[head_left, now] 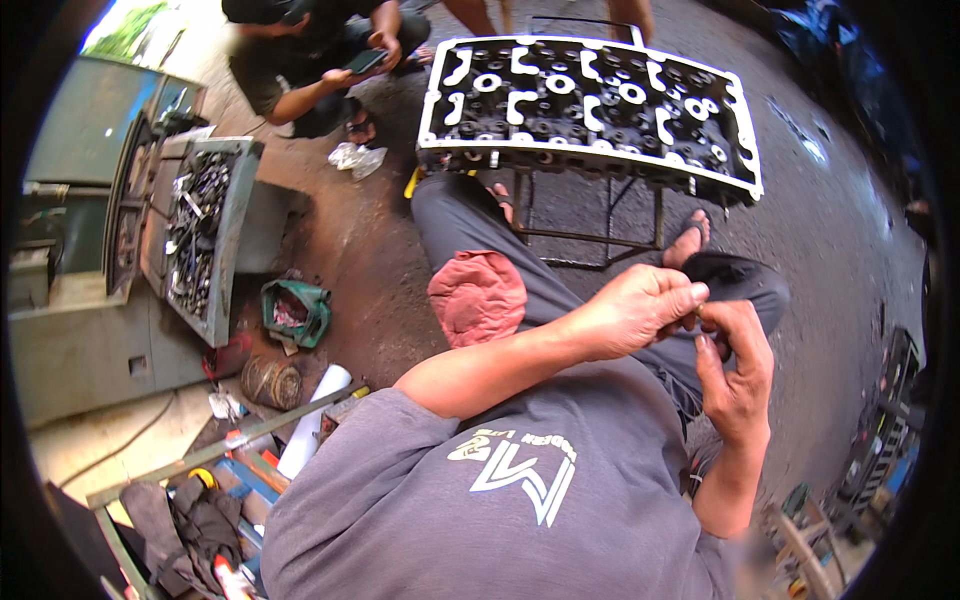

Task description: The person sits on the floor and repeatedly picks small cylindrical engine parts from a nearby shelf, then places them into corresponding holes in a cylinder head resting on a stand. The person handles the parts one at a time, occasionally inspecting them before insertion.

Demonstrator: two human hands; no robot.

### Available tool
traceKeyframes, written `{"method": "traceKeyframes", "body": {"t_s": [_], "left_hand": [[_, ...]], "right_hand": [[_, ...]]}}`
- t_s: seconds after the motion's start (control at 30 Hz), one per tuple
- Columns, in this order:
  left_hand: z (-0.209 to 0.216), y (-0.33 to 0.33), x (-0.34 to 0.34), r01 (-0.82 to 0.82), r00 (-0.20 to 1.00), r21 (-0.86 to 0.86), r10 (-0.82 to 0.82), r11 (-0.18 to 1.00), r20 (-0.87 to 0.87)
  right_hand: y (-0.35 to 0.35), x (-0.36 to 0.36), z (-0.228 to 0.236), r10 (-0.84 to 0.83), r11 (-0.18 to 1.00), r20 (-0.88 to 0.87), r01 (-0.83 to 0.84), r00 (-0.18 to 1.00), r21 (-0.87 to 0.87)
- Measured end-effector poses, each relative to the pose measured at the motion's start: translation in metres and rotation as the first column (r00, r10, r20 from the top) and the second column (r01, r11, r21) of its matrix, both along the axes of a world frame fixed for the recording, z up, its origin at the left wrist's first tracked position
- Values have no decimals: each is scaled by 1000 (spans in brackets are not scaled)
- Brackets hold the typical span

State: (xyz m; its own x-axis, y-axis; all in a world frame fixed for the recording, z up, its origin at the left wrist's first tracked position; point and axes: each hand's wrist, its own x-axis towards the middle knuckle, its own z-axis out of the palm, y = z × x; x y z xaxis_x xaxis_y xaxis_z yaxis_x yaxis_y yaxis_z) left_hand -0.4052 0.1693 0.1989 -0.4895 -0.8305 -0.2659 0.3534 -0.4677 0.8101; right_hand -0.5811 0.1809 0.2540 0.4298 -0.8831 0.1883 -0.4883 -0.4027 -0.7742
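Note:
My left hand (pixel 640 312) and my right hand (pixel 736 372) meet over my right thigh, fingertips close together. Both are closed in a pinch. Whatever lies between the fingers is too small and too covered to name. Beyond my knees, an engine cylinder head (pixel 590 150) rests on a metal stand (pixel 590 238); its pale machined top face is turned up, with dark openings and round bores. Neither hand touches it. A crumpled reddish cloth (pixel 478 298) is draped over my left thigh.
A person (pixel 310 70) squats at far left holding a phone (pixel 366 62). At left, a metal tray (pixel 222 270) carries many small parts beside a machine. A cut green container (pixel 296 312), a rusty can (pixel 270 382) and a plastic bag (pixel 356 160) lie on the floor.

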Motion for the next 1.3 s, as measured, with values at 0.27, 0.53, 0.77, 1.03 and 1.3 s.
{"method": "traceKeyframes", "body": {"t_s": [0.27, 0.53, 0.77, 1.03, 1.3], "left_hand": [[-18, -1, 2, -129, 991, -52, 127, 990, -43], [-24, -5, 15, -103, 822, -632, 424, 768, 381], [-22, -13, 57, -52, 719, -684, 503, 727, 480], [-11, -109, 141, 353, 114, -669, 680, 654, 725], [-15, -237, 133, 860, -133, -155, 507, 485, 852]], "right_hand": [[0, 4, -28, -24, 984, 151, -4, 988, 179], [-12, 12, -40, -533, 504, 583, -323, 613, 801], [-69, -29, -66, -474, 739, 521, 0, 710, 673], [-173, -103, -178, -807, 589, 228, 765, 544, 261], [-182, -93, -197, -817, 573, -8, 809, 577, -134]]}}
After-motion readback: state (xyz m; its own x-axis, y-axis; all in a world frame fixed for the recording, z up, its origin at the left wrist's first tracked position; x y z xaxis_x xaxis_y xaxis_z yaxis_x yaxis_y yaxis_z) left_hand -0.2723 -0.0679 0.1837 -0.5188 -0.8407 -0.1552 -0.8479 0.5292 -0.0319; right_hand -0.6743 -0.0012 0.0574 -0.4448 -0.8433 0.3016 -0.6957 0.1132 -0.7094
